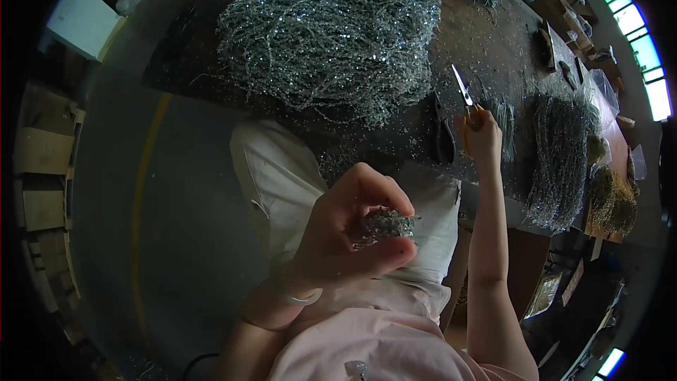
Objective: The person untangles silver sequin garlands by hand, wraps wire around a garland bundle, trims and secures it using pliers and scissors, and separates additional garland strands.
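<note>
My left hand [345, 233] is closed around a small bunch of silvery glitter strands [384, 226], held above my lap with its end poking out between thumb and fingers. Over the dark table, my right hand [484, 134] grips a pair of scissors [467, 95] by the yellow handles, the blades pointing away from me. Just left of the scissors lie dark-handled pliers [443, 130]. A wide pile of silver glittery strands [331, 39] covers the table in front of me. Beside my right hand is a small bundle of thin stems [503, 123].
To the right, a long silver bundle [560, 162] hangs over the table's edge, with a golden bundle [612, 197] past it. Loose glitter is scattered on the dark tabletop [486, 42]. Cardboard boxes [44, 152] stand at far left, near a yellow floor line [141, 169].
</note>
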Demonstrator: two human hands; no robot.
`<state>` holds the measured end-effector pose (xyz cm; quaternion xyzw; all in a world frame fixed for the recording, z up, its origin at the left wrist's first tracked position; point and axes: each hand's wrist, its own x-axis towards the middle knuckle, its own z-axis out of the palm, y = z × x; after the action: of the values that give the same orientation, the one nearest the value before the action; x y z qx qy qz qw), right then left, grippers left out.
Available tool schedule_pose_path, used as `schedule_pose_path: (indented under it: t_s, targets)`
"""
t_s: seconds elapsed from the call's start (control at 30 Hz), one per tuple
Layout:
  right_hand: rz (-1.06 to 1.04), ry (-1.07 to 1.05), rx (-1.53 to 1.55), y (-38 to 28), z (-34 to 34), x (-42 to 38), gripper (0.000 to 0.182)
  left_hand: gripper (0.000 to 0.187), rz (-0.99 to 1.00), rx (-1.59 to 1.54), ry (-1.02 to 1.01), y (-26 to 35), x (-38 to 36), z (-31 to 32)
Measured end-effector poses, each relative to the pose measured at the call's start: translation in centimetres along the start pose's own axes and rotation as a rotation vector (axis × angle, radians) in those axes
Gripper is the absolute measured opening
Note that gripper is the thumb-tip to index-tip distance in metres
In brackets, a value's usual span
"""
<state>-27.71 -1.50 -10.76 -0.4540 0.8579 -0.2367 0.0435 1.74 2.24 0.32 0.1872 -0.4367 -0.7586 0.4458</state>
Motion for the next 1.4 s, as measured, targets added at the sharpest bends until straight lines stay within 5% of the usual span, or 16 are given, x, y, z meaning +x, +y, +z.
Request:
schedule_pose_path:
  t_s: [0.07, 0.2, 0.23, 0.27, 0.67, 0.8, 0.87, 1.0, 1.1, 1.27, 1.4]
  targets:
    - [0.020, 0.007, -0.091, 1.3, 1.2, 1.6, 0.027, 0.039, -0.108, -0.077, -0.058, 0.4, -0.3, -0.2]
    - [0.054, -0.036, -0.235, 1.8, 1.8, 3.1, 0.029, 0.033, -0.018, -0.090, -0.015, 0.2, -0.4, 0.1]
    - [0.054, -0.036, -0.234, 2.2, 2.2, 3.2, 0.029, 0.028, 0.001, -0.169, -0.132, -0.2, -0.4, -0.6]
    - [0.020, -0.008, -0.222, 2.8, 2.8, 3.2, 0.028, 0.030, 0.021, -0.249, -0.252, -0.4, -0.4, -1.0]
    - [-0.087, -0.033, -0.095, 4.3, 3.7, 4.0, 0.035, 0.028, 0.007, -0.249, -0.296, -0.3, 0.5, -0.9]
    - [-0.218, 0.050, 0.066, 0.2, 0.5, 1.7, 0.038, 0.027, 0.070, -0.157, -0.320, -0.3, 0.8, -1.2]
    - [-0.344, -0.106, 0.581, -4.7, -2.7, -1.9, 0.038, 0.026, -0.029, -0.168, -0.276, 0.0, 0.8, -1.0]
    - [-0.433, -0.852, 1.276, -10.0, -7.7, -8.2, 0.036, 0.024, -0.108, -0.086, -0.098, 0.3, 1.4, 0.2]
    - [-0.579, -0.897, 1.117, -9.8, -8.4, -8.4, 0.037, 0.022, -0.139, -0.008, -0.095, 0.9, 1.8, -0.5]
    - [-0.597, -0.751, 1.192, -10.1, -7.4, -9.7, 0.026, 0.027, -0.068, 0.258, -0.175, 1.7, 1.9, -1.1]
    - [-0.701, -0.360, 0.827, -10.9, -8.8, -9.9, 0.021, 0.032, 0.049, 0.443, -0.178, 2.0, 2.2, -1.6]
